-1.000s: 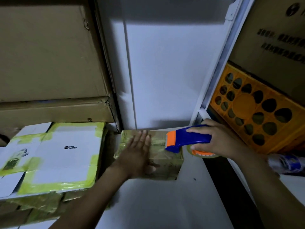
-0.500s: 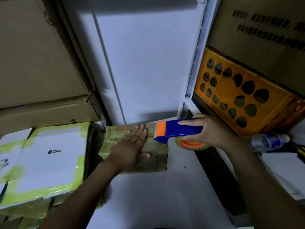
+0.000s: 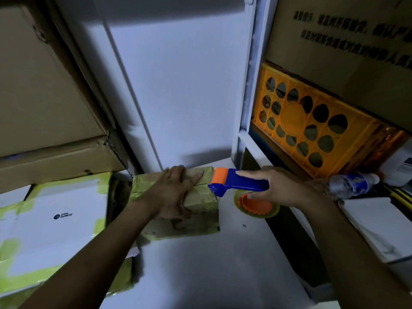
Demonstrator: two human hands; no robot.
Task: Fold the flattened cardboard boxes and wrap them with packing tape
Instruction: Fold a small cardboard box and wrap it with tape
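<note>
Flat left grip [image 3: 176,192] is pinning the box [image 3: 201,202], right grip [image 3: 283,188] is clasping the tape dispenser [image 3: 245,185]; any slip is risking a crooked seal.

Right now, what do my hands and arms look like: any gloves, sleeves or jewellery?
Both are bare. The left hand and right hand wear no gloves; no ring, watch or wristband shows. The left forearm and right forearm are uncovered to the frame's edge, so no sleeve is in view. Dim light could hide small marks.
</note>
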